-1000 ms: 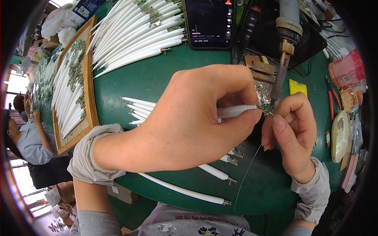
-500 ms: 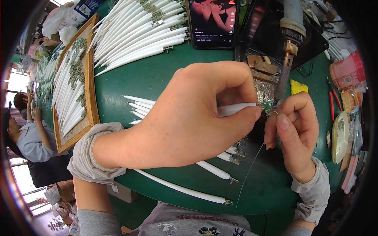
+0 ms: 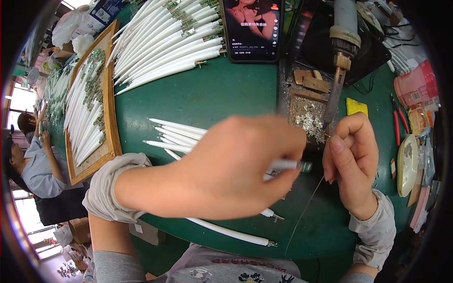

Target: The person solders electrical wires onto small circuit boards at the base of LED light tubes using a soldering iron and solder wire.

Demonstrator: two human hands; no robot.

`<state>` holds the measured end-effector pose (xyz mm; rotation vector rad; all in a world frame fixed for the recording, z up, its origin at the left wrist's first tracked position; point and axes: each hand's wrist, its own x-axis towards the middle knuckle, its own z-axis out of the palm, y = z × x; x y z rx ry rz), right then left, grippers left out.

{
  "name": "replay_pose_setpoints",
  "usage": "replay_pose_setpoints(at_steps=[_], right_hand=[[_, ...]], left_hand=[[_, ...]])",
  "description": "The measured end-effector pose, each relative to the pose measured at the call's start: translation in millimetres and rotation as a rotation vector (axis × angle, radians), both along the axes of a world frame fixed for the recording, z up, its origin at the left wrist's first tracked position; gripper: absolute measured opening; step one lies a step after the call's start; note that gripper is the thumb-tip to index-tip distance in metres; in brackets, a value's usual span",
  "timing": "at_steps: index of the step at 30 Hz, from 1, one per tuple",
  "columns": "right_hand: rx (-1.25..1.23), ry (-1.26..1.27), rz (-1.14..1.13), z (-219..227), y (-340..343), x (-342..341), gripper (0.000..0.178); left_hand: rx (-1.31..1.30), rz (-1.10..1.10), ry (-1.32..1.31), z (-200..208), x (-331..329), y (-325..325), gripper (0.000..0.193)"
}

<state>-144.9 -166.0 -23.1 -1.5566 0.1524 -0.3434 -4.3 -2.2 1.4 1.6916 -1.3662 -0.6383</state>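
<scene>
My left hand (image 3: 236,167), slightly blurred, pinches a white tube (image 3: 282,164) with a small green circuit board (image 3: 306,167) at its right end. Most of that tube is hidden behind the hand. Solder wire (image 3: 307,203) trails from my right hand (image 3: 353,162), whose thumb and finger pinch it close to the tip of a soldering iron (image 3: 334,92). The iron points down over a tray (image 3: 307,98) littered with silvery solder bits. More white tubes (image 3: 177,133) lie partly under my left hand, and one long tube (image 3: 229,232) rests near the table's front edge.
A large pile of white tubes (image 3: 165,45) and a phone (image 3: 251,30) with a lit screen occupy the back. At left stands a wooden-framed tray (image 3: 113,127); beyond it, a person (image 3: 40,165) works. Red-handled pliers (image 3: 397,120), a yellow sponge (image 3: 356,106) and a dish (image 3: 406,165) sit at right.
My left hand has moved down and toward me, taking the tube's board end away from the iron tip. The right hand stays almost in place, still pinching the solder wire.
</scene>
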Motion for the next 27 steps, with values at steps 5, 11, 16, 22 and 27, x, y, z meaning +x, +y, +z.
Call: replay_pose_setpoints(at_steps=[5, 11, 16, 22, 27], right_hand=[[0.000, 0.001, 0.003, 2.3, 2.3, 0.5, 0.010], [-0.008, 0.016, 0.004, 1.6, 1.7, 0.6, 0.010], [-0.008, 0.033, 0.016, 0.8, 1.8, 0.8, 0.011], [0.004, 0.029, 0.015, 3.0, 4.4, 0.7, 0.010], [0.038, 0.075, 0.043, 2.4, 4.2, 0.0, 0.013]], left_hand=[[-0.067, -0.169, -0.400, -14.9, -15.1, 7.1, 0.023], [-0.006, 0.004, -0.752, 2.0, 13.5, 5.0, 0.020], [0.363, 0.446, -1.419, -10.9, 67.5, 7.1, 0.008], [0.515, 0.396, -1.296, -13.6, 77.2, 10.4, 0.006], [0.163, 0.219, -1.000, -9.8, 58.1, 7.2, 0.011]])
